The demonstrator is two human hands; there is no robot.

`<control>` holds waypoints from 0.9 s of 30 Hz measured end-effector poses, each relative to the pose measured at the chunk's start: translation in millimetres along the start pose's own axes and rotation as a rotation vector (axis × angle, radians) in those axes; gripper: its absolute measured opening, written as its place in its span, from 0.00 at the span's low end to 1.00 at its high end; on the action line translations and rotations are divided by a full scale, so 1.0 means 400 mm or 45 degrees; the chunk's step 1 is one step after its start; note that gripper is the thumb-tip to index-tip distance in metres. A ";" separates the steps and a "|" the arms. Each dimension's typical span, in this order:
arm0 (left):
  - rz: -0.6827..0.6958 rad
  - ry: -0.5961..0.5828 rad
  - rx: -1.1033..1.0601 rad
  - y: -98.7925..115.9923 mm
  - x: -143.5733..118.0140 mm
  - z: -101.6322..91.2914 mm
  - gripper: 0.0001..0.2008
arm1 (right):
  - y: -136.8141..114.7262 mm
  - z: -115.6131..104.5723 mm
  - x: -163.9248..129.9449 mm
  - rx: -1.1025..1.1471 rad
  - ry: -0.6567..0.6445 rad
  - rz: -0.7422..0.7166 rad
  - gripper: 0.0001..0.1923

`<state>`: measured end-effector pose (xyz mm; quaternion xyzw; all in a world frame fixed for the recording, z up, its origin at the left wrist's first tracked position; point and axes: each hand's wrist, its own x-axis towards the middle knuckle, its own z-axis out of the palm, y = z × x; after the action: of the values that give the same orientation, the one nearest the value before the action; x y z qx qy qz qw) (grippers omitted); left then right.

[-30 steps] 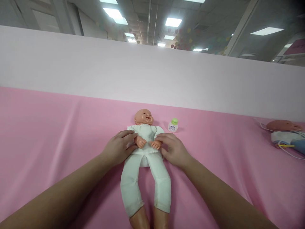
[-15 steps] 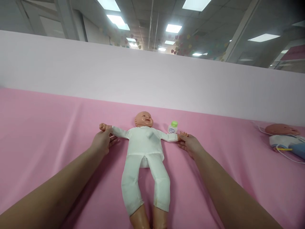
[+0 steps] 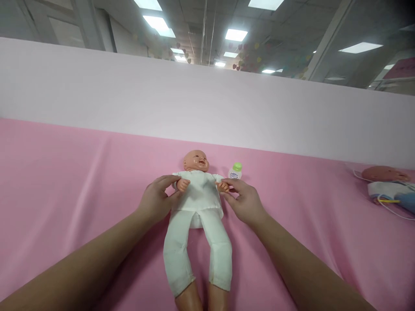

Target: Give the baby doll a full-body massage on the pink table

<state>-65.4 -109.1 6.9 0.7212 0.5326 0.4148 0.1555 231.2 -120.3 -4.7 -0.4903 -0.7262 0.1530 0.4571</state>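
Our left hand (image 3: 157, 201) gripped one bent arm of the plastic baby doll in pale white cotton clothes (image 3: 196, 216), and our right hand (image 3: 244, 201) pinched the other arm by its small fist. The doll lay on its back between both hands on the pink cloth-covered table (image 3: 65, 181), its long axis running straight away from us, head far. Just beyond the right hand stood a small green-capped bottle (image 3: 235, 170).
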 end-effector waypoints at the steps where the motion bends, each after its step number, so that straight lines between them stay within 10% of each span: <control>1: 0.078 -0.020 0.051 -0.003 -0.001 0.004 0.20 | -0.007 0.008 -0.004 -0.083 -0.064 -0.114 0.16; 7: 0.348 -0.099 0.280 -0.035 0.002 0.013 0.18 | -0.013 0.050 -0.012 -0.356 -0.179 -0.552 0.21; 15: 0.425 -0.225 0.415 -0.018 0.000 0.023 0.19 | -0.012 0.065 -0.009 -0.383 -0.218 -0.594 0.20; 21: 0.123 -0.147 0.100 -0.009 0.001 0.003 0.17 | 0.007 0.052 -0.009 -0.218 -0.137 -0.449 0.20; 27: -0.527 0.146 -0.494 -0.074 0.038 -0.033 0.16 | 0.061 0.003 0.012 0.193 0.234 0.215 0.18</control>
<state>-92.9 -87.1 1.7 0.5292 0.5871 0.5084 0.3417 243.8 -104.4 -19.1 -0.5256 -0.6239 0.1998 0.5427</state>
